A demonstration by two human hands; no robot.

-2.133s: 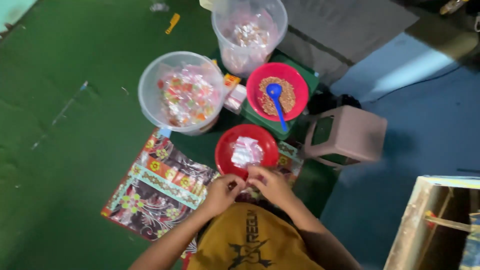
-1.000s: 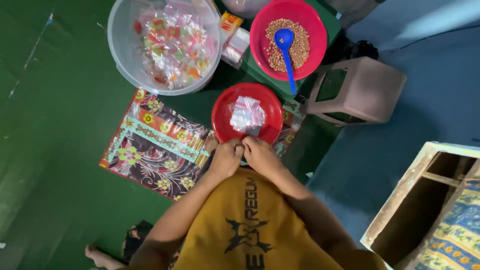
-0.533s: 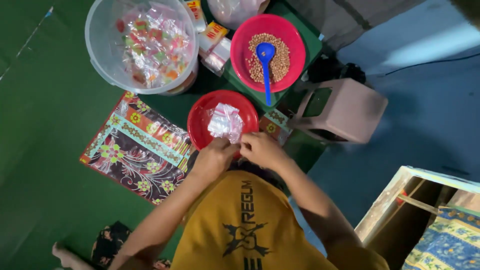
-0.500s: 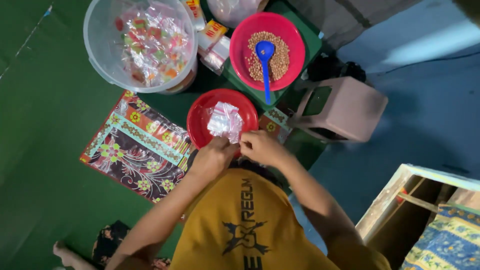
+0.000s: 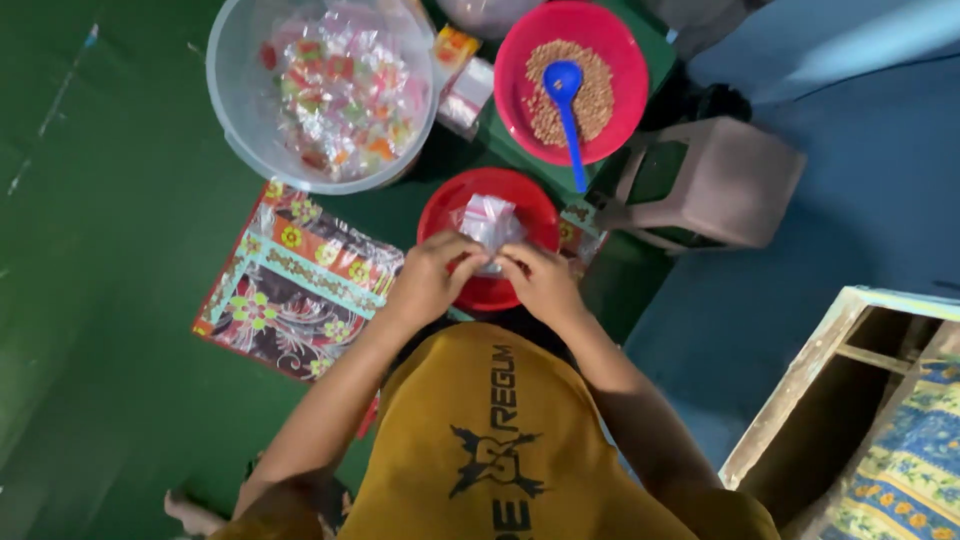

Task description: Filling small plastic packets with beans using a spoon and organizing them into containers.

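Clear plastic bags (image 5: 487, 218) heaped in red bowl (image 5: 440, 212)

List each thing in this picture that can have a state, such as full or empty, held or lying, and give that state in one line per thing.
Left hand: over the near red bowl, fingers at the plastic bags.
Right hand: likewise, meeting the left.
Near red bowl: holds small clear plastic bags.
Far red bowl: partly filled with brown grains.
Blue spoon: resting in the grains.
Clear tub: open, holding coloured packets.
Stool: tipped on its side.
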